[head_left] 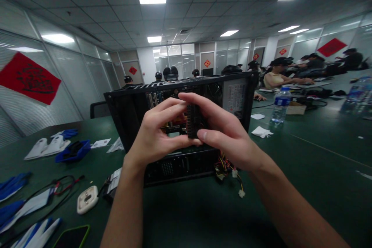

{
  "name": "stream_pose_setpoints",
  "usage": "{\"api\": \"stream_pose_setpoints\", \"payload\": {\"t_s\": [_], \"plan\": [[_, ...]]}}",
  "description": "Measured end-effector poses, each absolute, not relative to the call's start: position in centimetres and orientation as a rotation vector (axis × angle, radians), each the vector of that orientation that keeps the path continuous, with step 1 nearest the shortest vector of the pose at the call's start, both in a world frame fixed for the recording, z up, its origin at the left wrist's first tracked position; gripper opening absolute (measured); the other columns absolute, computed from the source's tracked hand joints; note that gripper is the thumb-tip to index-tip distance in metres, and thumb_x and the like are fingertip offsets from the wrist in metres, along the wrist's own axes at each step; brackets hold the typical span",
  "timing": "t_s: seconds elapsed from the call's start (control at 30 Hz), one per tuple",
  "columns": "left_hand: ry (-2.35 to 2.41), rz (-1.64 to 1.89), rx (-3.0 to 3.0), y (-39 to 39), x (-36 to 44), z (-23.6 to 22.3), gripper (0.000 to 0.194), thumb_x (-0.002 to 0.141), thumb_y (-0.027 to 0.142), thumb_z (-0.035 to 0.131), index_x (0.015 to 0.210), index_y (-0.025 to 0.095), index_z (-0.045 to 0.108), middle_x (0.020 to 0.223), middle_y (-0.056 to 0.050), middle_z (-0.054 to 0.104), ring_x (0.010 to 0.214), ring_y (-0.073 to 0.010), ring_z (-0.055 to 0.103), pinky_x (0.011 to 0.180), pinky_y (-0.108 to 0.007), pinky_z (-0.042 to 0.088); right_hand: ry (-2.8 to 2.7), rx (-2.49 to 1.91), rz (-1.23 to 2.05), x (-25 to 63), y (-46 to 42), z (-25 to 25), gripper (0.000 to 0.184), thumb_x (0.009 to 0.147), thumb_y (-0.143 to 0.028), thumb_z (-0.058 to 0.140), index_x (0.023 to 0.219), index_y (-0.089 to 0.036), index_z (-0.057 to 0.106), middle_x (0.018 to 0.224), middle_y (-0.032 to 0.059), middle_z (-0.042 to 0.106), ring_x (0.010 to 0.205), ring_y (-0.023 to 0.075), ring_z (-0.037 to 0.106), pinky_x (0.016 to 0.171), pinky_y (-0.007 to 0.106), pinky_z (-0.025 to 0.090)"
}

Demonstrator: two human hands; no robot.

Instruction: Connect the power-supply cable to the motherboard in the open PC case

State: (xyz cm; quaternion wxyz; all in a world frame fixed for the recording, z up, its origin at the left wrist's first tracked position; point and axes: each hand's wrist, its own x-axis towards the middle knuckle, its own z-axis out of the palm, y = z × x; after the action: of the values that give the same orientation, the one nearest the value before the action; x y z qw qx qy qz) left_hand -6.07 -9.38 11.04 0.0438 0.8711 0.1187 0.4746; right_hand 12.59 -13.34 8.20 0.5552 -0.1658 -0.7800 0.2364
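Between my two hands is a small dark part [193, 122] with a ridged edge, held upright; its exact kind I cannot make out. The fingertips of my left hand [158, 130] pinch it at top and bottom from the left. My right hand [225, 128] closes on it from the other side, thumb at its lower end and fingers over the top. Directly behind stands an open black computer case [116, 124], whose circuit board is partly hidden by my hands. At the case's upper right sits a power supply [233, 97]. Colored cables [222, 166] with white plugs spill out below.
On the left lie a blue tray [73, 151], work gloves [37, 234], a white puck-like object [87, 199] and a green-edged phone [72, 237]. To the right are a water bottle [281, 105] and a crumpled tissue [262, 131]. Other people sit at the far tables.
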Motion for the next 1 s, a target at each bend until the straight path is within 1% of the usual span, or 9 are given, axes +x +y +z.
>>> {"api": "stream_pose_setpoints", "payload": {"t_s": [0.23, 0.4, 0.53, 0.63, 0.73, 0.83, 0.9, 1.0], "plan": [[0.346, 1.465, 2.659, -9.3, -6.2, 11.0, 0.053, 0.067, 0.05, 0.085, 0.107, 0.017, 0.075, 0.107, -0.01, 0.069, 0.096, -0.0232, 0.065, 0.079, -0.031, 0.057, -1.847, -0.341, 0.606, 12.6, -13.4, 8.4, 0.057, 0.09, -0.025, 0.058, 0.147, -0.028, 0.049, 0.155, 0.001, 0.046, 0.143, 0.026, 0.041, 0.116, 0.041, 0.039], [0.333, 1.456, 2.628, -9.1, -6.1, 10.8, 0.056, 0.068, 0.049, 0.085, 0.112, 0.018, 0.074, 0.108, -0.01, 0.069, 0.096, -0.0232, 0.065, 0.079, -0.032, 0.057, -1.843, -0.379, 0.559, 12.6, -13.6, 8.5, 0.058, 0.089, -0.027, 0.06, 0.147, -0.027, 0.05, 0.153, 0.0025, 0.048, 0.142, 0.0268, 0.043, 0.115, 0.041, 0.041], [0.304, 1.474, 2.612, -8.7, -5.8, 10.6, 0.057, 0.068, 0.05, 0.085, 0.113, 0.018, 0.073, 0.11, -0.011, 0.069, 0.099, -0.0239, 0.064, 0.079, -0.032, 0.057, -1.844, -0.397, 0.546, 12.8, -13.6, 8.6, 0.058, 0.089, -0.03, 0.06, 0.146, -0.027, 0.05, 0.152, 0.0022, 0.049, 0.141, 0.0266, 0.044, 0.114, 0.041, 0.042], [0.277, 1.49, 2.615, -8.6, -5.5, 10.5, 0.06, 0.067, 0.049, 0.085, 0.117, 0.018, 0.072, 0.112, -0.011, 0.068, 0.101, -0.0243, 0.064, 0.078, -0.032, 0.058, -1.844, -0.391, 0.547, 13.0, -13.5, 8.6, 0.059, 0.088, -0.03, 0.061, 0.146, -0.028, 0.051, 0.153, 0.002, 0.049, 0.14, 0.0273, 0.045, 0.113, 0.042, 0.043], [0.243, 1.526, 2.602, -8.8, -5.0, 10.4, 0.064, 0.066, 0.048, 0.086, 0.122, 0.02, 0.07, 0.116, -0.011, 0.067, 0.104, -0.0252, 0.064, 0.08, -0.032, 0.058, -1.842, -0.38, 0.555, 13.3, -13.3, 8.6, 0.059, 0.087, -0.034, 0.06, 0.145, -0.029, 0.051, 0.152, 0.0024, 0.049, 0.138, 0.0282, 0.047, 0.112, 0.043, 0.043], [0.178, 1.528, 2.588, -9.1, -4.3, 10.2, 0.066, 0.066, 0.045, 0.087, 0.124, 0.019, 0.068, 0.112, -0.009, 0.069, 0.1, -0.0245, 0.066, 0.082, -0.032, 0.058, -1.828, -0.388, 0.559, 13.6, -13.1, 8.5, 0.06, 0.086, -0.038, 0.058, 0.145, -0.028, 0.051, 0.142, 0.004, 0.058, 0.132, 0.0286, 0.053, 0.108, 0.045, 0.047], [0.157, 1.511, 2.596, -9.4, -3.9, 10.1, 0.061, 0.069, 0.042, 0.086, 0.122, 0.019, 0.068, 0.107, -0.008, 0.071, 0.095, -0.023, 0.067, 0.081, -0.032, 0.058, -1.815, -0.404, 0.565, 13.7, -13.0, 8.5, 0.061, 0.086, -0.04, 0.055, 0.145, -0.028, 0.051, 0.132, 0.0044, 0.064, 0.126, 0.0285, 0.058, 0.105, 0.046, 0.049], [0.175, 1.501, 2.648, -9.9, -3.4, 10.1, 0.05, 0.073, 0.039, 0.083, 0.116, 0.019, 0.068, 0.102, -0.007, 0.071, 0.09, -0.022, 0.067, 0.08, -0.033, 0.057, -1.804, -0.416, 0.559, 14.1, -13.0, 8.6, 0.061, 0.084, -0.044, 0.055, 0.143, -0.028, 0.054, 0.121, 0.0046, 0.069, 0.12, 0.0284, 0.062, 0.1, 0.046, 0.053]]}}
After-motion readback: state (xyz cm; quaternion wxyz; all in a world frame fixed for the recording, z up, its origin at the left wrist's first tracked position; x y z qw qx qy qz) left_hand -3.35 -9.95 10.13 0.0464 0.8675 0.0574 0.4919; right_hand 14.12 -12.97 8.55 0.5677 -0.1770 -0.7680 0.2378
